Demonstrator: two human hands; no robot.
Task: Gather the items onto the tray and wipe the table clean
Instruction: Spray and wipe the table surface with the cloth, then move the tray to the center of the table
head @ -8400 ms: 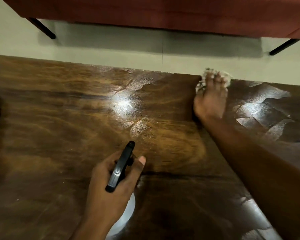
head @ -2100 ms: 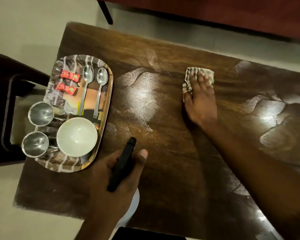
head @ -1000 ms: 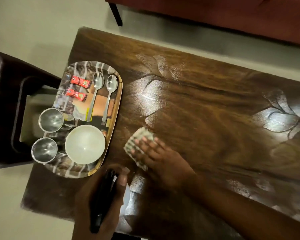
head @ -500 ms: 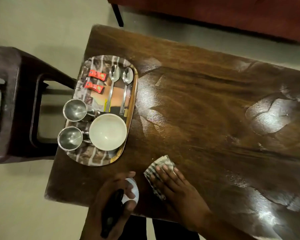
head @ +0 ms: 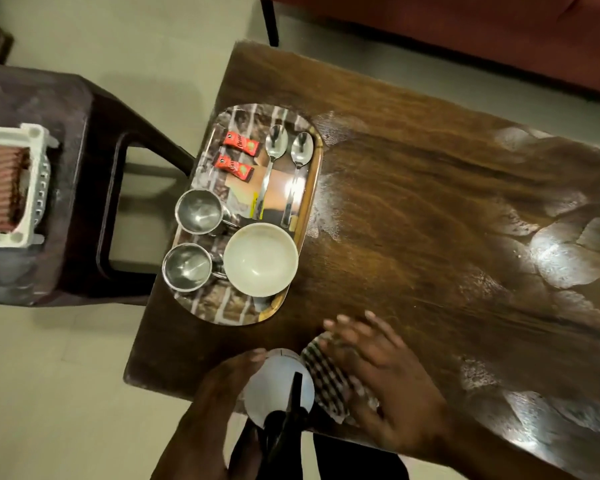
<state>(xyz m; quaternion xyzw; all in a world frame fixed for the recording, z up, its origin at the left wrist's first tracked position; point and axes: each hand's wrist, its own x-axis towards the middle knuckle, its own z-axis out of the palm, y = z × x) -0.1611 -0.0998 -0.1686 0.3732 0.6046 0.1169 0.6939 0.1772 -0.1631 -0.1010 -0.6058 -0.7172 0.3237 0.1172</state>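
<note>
**Q:** Head view, nearest things first: what are the hands doing?

**A:** At the near table edge the left hand (head: 222, 393) is wrapped around a white spray bottle (head: 279, 388) with a black trigger head. Just beside it, the right hand (head: 388, 379) lies flat, fingers spread, pressing a checked cloth (head: 329, 375) onto the wooden table (head: 430, 220). Cloth and bottle nearly touch.

**Q:** And the tray?

**A:** The tray (head: 229, 313) sits beyond the hands, at the table's left end, oval and shiny. Its near part carries a white bowl (head: 260, 259), which looks empty. Left of the bowl stand two steel cups, one nearer (head: 187, 266) and one farther (head: 199, 211), both upright with nothing visible inside.

**Q:** The far part?

**A:** Two spoons (head: 274, 157) lie side by side, bowls pointing away, handles toward the white bowl. Left of them are two red sachets (head: 240, 144), one behind the other.

**Q:** The tabletop?

**A:** Wet streaks glisten right of the tray and toward the right end. A dark chair (head: 84, 202) stands on the floor left of the table, holding a white rack (head: 32, 188).
</note>
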